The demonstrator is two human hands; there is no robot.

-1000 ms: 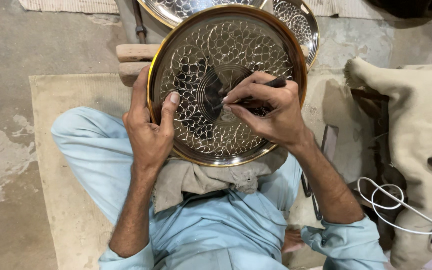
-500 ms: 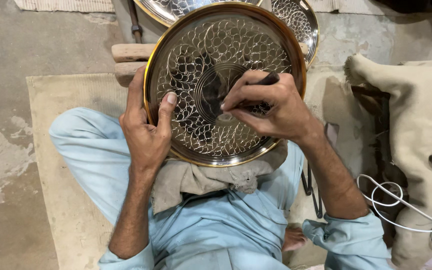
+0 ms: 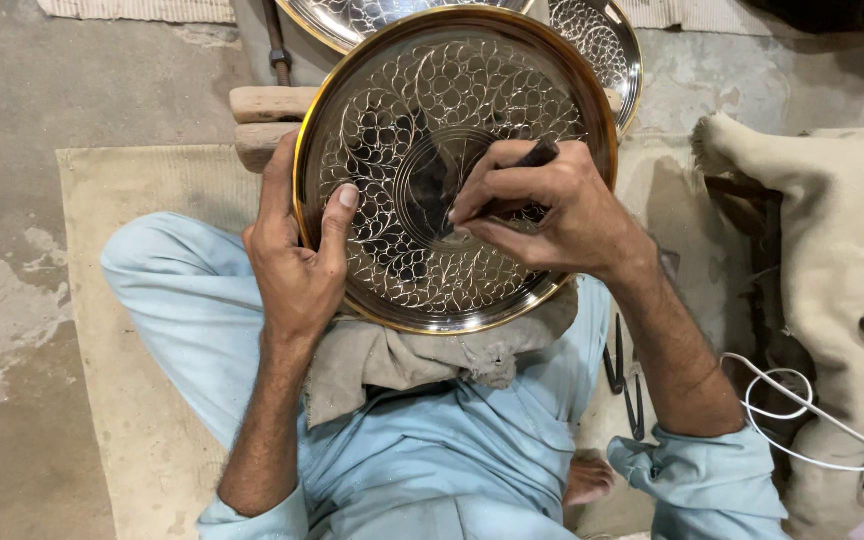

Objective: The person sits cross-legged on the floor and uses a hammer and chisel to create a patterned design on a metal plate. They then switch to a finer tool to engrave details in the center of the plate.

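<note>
A round brass plate with a fine engraved leaf pattern rests tilted on a grey cloth over my lap. My left hand grips the plate's left rim, thumb lying on its face. My right hand is closed on a thin dark engraving tool, whose tip touches the plate near the centre ring. Part of the plate's lower right is hidden under that hand.
Two more engraved metal plates lie behind the one I hold. A wooden block sits at the plate's upper left. A beige mat lies on the concrete floor. At right are a burlap sack, a white cable and dark pincers.
My right hand has shifted slightly along the plate's centre with the tool. The left hand keeps its grip on the rim.
</note>
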